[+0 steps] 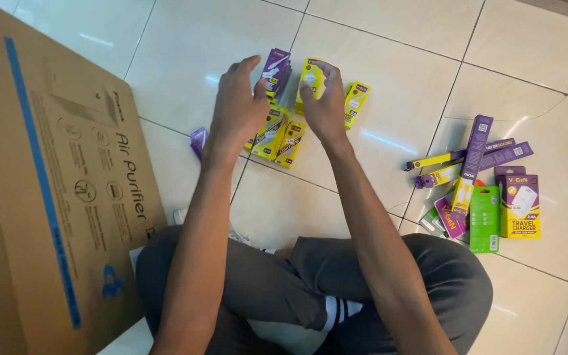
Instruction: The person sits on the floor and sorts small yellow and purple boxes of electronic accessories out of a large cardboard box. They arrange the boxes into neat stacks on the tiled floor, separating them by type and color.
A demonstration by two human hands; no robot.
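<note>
Fingers of the right hand (323,105) clamp a yellow charger box (311,75) by its sides; left hand (238,105) fingers spread, touching a purple box (276,66); light, stiff cardboard, probably crushable

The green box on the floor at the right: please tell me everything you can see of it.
The green box is a slim, upright-rectangular retail pack, apparently printed cardboard, bright green with a small orange tab at its top and a white label near its bottom. It lies flat on the tiled floor, closed, between a purple-and-yellow charger box and smaller purple packs, touching or overlapping them. Neither hand is near it.
</note>
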